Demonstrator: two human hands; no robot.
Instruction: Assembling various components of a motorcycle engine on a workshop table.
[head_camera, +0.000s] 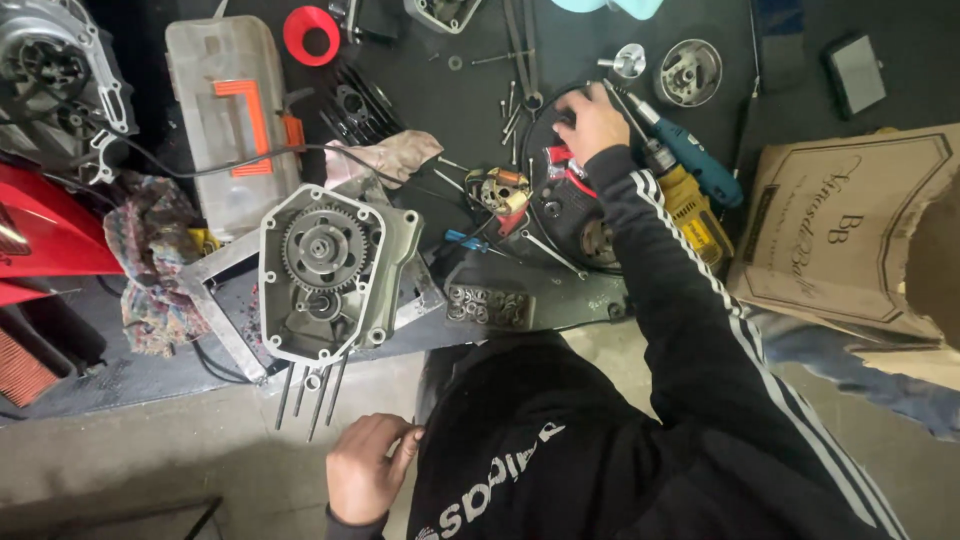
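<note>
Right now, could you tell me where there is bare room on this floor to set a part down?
Bare concrete lies below the engine case, left of the left hand. A dark bare patch sits between the round metal part and the small grey box. Around the right hand and the yellow drill it is crowded.

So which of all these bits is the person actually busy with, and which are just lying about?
In hand:
- right hand reaching into the round black tray of small parts
- left hand closed, low by the engine casing with gears

Lying about:
- yellow drill
- blue screwdriver
- red ring
- cardboard box
- patterned rag
</note>
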